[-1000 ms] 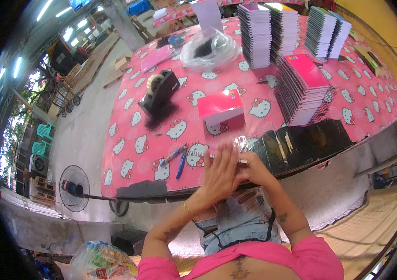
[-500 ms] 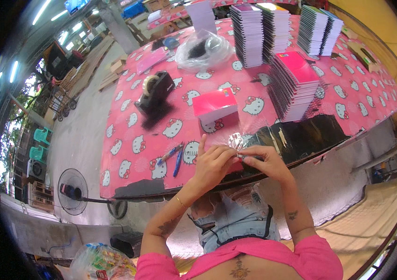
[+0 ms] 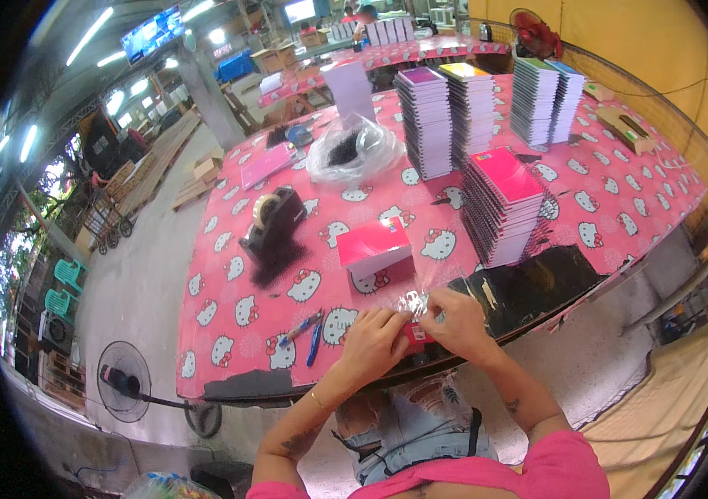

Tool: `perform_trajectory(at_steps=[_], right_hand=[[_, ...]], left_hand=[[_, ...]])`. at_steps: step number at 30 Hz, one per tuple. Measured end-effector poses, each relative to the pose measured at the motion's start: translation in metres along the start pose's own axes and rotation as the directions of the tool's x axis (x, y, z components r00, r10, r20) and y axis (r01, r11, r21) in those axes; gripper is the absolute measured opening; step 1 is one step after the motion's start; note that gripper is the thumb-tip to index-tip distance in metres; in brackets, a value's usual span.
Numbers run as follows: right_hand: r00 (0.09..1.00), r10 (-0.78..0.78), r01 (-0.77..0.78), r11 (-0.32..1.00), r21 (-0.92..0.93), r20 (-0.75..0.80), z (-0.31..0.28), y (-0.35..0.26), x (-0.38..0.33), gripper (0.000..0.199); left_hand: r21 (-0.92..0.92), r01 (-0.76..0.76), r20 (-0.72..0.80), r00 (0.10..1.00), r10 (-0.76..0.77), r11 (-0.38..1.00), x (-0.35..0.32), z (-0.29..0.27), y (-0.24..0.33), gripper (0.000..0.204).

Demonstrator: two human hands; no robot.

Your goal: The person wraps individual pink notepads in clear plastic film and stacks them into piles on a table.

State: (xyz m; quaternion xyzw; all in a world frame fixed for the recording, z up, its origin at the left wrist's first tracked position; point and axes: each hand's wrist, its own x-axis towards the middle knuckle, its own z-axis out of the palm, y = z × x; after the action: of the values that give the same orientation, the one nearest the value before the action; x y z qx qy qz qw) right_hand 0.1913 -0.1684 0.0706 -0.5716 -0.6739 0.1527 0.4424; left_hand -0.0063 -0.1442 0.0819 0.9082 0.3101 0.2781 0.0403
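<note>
At the table's front edge, a small red piece, perhaps a notebook cover (image 3: 418,333), shows between my hands. My left hand (image 3: 374,339) lies over its left side with fingers bent and held together; what is under them is hidden. Just above the red piece, my right hand (image 3: 458,323) pinches something too small to make out, beside a shiny clear patch (image 3: 412,304). Beyond my hands rests a small stack of pink-covered notebook pages (image 3: 375,248). Left of my left hand lie blue-handled pliers (image 3: 315,343) and a pen-like tool (image 3: 300,330).
Tall stacks of spiral notebooks (image 3: 427,125) stand at the back, with a nearer pink-covered stack (image 3: 503,208) on the right. A black tape dispenser (image 3: 275,223) sits left, near a clear bag of black coils (image 3: 352,154). A floor fan (image 3: 123,381) stands beside the table.
My view has tilted up, showing more of the room. My right hand has shifted from the edge to above the red piece, uncovering more of it. My left hand's raised index finger has come down.
</note>
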Motion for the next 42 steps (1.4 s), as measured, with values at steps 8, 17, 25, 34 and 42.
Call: perform_trajectory(at_steps=[8, 17, 25, 34, 42], right_hand=[[0.795, -0.214, 0.007, 0.939, -0.343, -0.568, -0.148, 0.030, 0.065, 0.040], [0.932, 0.143, -0.103, 0.986, 0.134, -0.334, -0.171, 0.113, 0.096, 0.037], [0.933, 0.157, -0.046, 0.944, 0.326, -0.324, -0.167, 0.125, 0.093, 0.040], [0.795, -0.053, 0.078, 0.997, 0.016, -0.604, -0.160, 0.084, 0.061, 0.038], [0.926, -0.053, 0.113, 0.983, 0.141, -0.375, -0.073, 0.046, -0.022, 0.027]], left_hand=[[-0.004, -0.299, -0.579, 0.779, 0.242, 0.954, 0.178, -0.042, 0.021, 0.020], [-0.418, -0.361, -0.359, 0.909, 0.213, 0.834, 0.258, 0.054, -0.002, 0.024], [-0.402, -0.372, -0.290, 0.918, 0.269, 0.836, 0.261, 0.050, -0.003, 0.026], [-0.242, -0.164, -0.446, 0.894, 0.040, 0.956, 0.207, 0.023, -0.019, 0.031], [0.167, 0.076, -0.159, 0.986, -0.049, 0.983, 0.056, 0.012, -0.097, 0.030]])
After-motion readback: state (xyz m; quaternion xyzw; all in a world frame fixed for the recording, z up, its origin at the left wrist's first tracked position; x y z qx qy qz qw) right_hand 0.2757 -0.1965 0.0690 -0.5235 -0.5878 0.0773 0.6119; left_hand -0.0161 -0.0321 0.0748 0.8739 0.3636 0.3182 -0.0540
